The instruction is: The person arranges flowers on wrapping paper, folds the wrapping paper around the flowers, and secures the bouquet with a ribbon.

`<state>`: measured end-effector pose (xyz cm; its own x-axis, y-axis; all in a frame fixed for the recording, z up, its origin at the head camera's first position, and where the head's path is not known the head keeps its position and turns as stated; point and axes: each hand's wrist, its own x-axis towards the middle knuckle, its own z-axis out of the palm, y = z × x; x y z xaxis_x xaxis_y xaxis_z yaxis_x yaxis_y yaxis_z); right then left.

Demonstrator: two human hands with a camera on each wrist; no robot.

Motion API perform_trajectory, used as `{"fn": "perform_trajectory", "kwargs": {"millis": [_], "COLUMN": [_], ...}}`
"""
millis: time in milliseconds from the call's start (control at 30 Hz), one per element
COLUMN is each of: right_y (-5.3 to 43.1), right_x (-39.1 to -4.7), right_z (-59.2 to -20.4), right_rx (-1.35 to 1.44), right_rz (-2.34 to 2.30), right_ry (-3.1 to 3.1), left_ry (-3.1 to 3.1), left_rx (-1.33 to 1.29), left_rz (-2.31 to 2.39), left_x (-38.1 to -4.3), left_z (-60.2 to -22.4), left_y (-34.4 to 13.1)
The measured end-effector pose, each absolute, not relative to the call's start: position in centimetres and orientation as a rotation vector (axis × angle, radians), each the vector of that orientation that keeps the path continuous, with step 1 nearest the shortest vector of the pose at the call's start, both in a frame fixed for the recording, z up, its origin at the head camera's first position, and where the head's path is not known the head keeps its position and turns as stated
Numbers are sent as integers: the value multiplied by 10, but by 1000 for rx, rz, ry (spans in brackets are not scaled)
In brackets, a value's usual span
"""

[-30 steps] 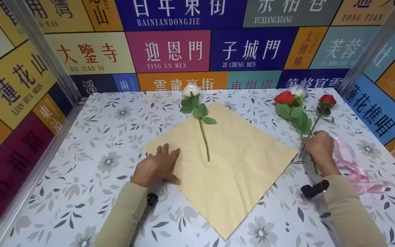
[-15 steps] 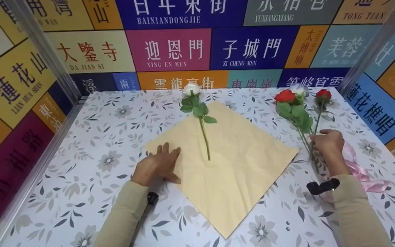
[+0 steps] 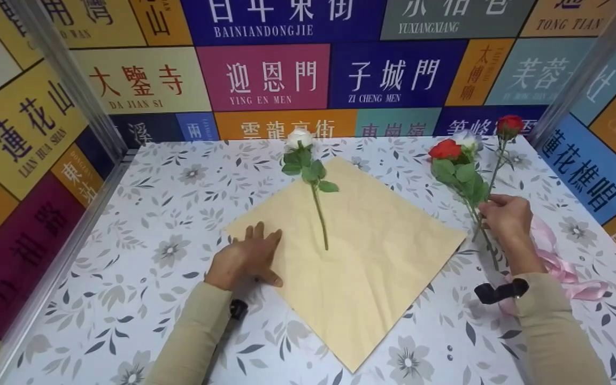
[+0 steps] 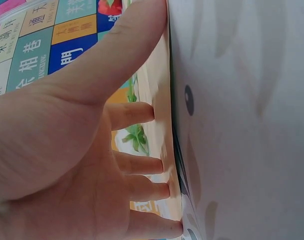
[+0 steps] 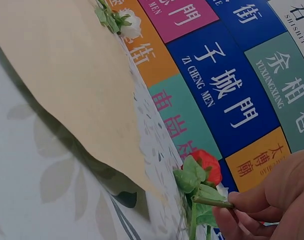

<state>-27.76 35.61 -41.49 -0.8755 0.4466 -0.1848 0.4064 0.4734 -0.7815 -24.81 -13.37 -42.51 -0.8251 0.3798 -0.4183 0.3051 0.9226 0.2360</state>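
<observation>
My left hand (image 3: pixel 244 256) rests on the left part of a tan sheet of wrapping paper (image 3: pixel 361 289), fingers spread; the left wrist view shows its fingertips (image 4: pixel 156 190) touching the sheet. A white rose (image 3: pixel 300 140) lies across the sheet's upper part, stem toward the middle. On the right, my right hand (image 3: pixel 508 219) pinches the stem of a red rose (image 3: pixel 509 125), whose bloom points away from me. Beside it lie another red rose (image 3: pixel 445 150) and a white rose (image 3: pixel 469 141). Their lower stems are partly hidden. A cut stem end (image 5: pixel 211 201) shows at my right fingertips.
Pink ribbon (image 3: pixel 559 267) lies loose behind my right wrist. The table (image 3: pixel 126 299) has a white cloth printed with grey leaves and flowers. Walls with colourful lettered panels (image 3: pixel 276 77) close off the back and sides, with clear corner posts (image 3: pixel 86 96).
My right hand has shifted right, then slightly away from me, with the red rose, whose bloom is now higher in view. It has separated from the other roses. My left hand has stayed still.
</observation>
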Motion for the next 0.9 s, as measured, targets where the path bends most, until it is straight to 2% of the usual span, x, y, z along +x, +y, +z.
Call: {"fn": "perform_trajectory", "kwargs": {"millis": [600, 900], "right_y": [314, 291], "right_x": [-279, -282], "right_z": [-403, -399], "right_rx": [-622, -449], "right_rz": [1527, 1579], "right_ry": [-2589, -2594], "left_ry": [2606, 2590], "left_rx": [477, 466], "left_rz": [200, 176], "left_x": [-249, -250], "left_z": [-427, -427], "left_y": [-134, -133]}}
